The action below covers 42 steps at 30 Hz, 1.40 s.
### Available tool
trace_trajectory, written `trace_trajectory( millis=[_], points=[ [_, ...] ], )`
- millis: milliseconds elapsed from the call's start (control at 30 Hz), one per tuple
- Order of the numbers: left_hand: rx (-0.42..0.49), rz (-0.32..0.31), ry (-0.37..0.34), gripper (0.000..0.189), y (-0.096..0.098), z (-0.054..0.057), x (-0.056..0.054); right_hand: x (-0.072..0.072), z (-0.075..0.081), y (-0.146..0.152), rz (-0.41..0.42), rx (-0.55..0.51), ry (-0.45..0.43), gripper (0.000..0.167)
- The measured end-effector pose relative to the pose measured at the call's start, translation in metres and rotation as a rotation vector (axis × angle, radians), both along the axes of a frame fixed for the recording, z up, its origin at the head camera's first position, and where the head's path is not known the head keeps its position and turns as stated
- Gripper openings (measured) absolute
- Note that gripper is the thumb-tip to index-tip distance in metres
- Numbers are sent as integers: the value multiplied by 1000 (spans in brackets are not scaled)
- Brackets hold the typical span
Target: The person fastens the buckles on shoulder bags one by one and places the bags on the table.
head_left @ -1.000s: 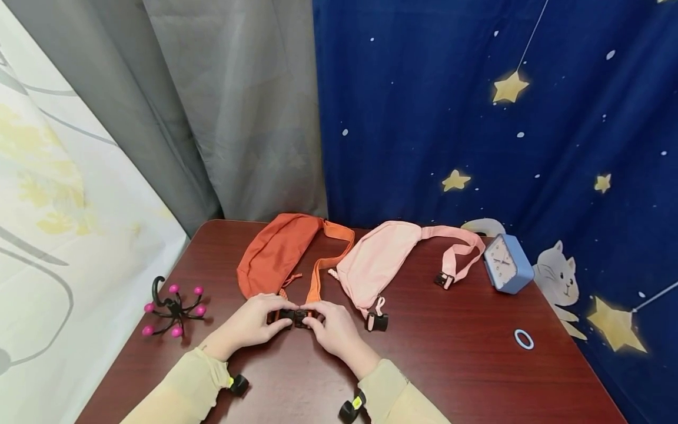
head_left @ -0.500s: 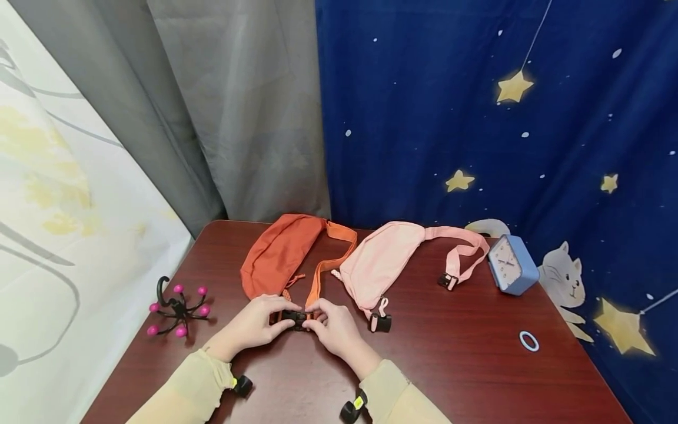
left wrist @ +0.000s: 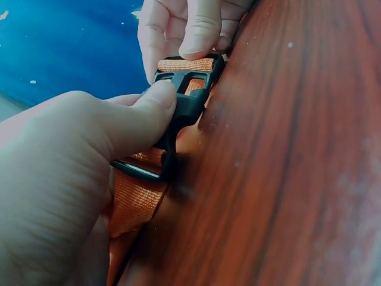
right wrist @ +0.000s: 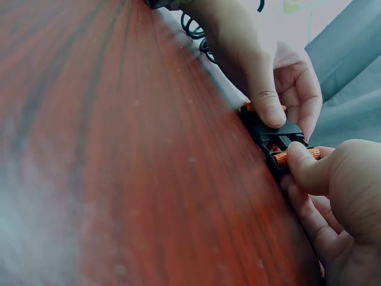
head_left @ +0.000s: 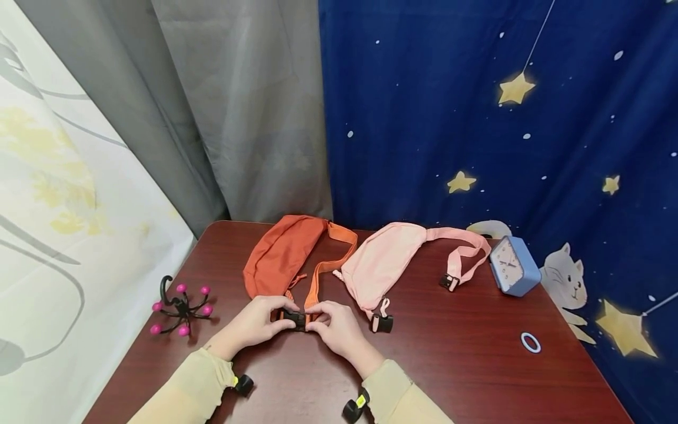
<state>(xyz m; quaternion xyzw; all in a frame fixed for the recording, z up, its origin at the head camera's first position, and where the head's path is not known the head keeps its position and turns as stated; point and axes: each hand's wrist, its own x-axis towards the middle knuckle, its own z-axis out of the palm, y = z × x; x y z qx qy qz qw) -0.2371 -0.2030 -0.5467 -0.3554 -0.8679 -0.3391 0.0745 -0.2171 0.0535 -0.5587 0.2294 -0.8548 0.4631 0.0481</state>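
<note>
Forearms angle inward toward each other. I have the left hand and right hand pinching opposite ends of the black buckle, over the surface.

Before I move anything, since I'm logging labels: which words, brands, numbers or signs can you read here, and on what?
Nothing can be read for certain.
Clock: dial marks, too small to read.
Yellow wrist tags: any print is too small to read.
Held buckle: no lettering visible on the parts that show.
Red bag and pink bag: no lettering visible.
</note>
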Motion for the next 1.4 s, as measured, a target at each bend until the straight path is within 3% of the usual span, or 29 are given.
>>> trace_trajectory(
  millis=[600,1033,1400],
  points=[
    [12,36,-48,28,2,-1,0,1,-1,-12,-70,2,-7,23],
    [44,33,-23,29,3,-3,-1,0,1,-16,-70,-25,-19,23],
    [43,40,-52,29,4,-3,-1,0,1,-20,-74,-48,-45,22]
  ],
)
